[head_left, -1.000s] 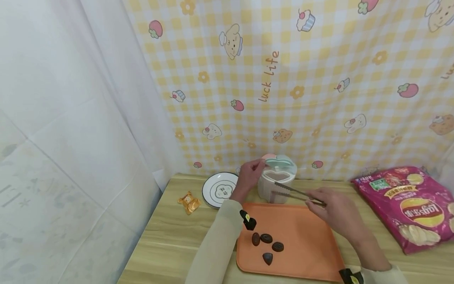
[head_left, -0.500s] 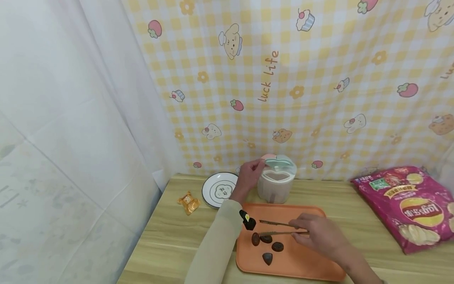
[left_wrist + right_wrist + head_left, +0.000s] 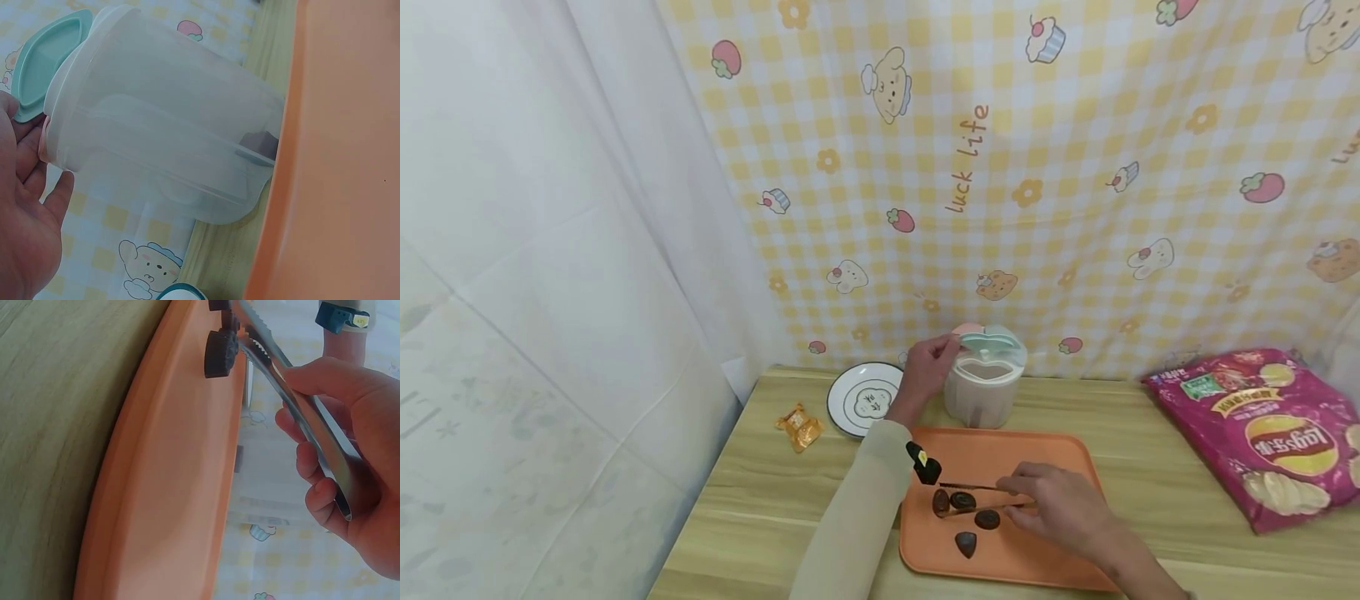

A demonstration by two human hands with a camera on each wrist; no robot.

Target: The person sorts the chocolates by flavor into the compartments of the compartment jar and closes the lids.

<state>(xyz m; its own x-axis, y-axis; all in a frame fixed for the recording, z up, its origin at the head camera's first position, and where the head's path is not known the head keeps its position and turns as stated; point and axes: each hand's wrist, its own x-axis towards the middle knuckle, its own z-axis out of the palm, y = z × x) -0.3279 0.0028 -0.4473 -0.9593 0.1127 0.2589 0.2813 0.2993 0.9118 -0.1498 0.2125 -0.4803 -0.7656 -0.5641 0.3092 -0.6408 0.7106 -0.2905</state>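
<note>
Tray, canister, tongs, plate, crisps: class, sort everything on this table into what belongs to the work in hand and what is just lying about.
In use:
right hand gripping tongs
dark pieces on orange tray
left hand at the clear canister, holding its teal lid

Lying about:
white plate
gold-wrapped sweet
crisps bag

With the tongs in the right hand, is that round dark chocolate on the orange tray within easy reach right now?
Probably yes. The right hand holds the tongs with their open tips around the round chocolate on the orange tray; nothing blocks it.
</note>
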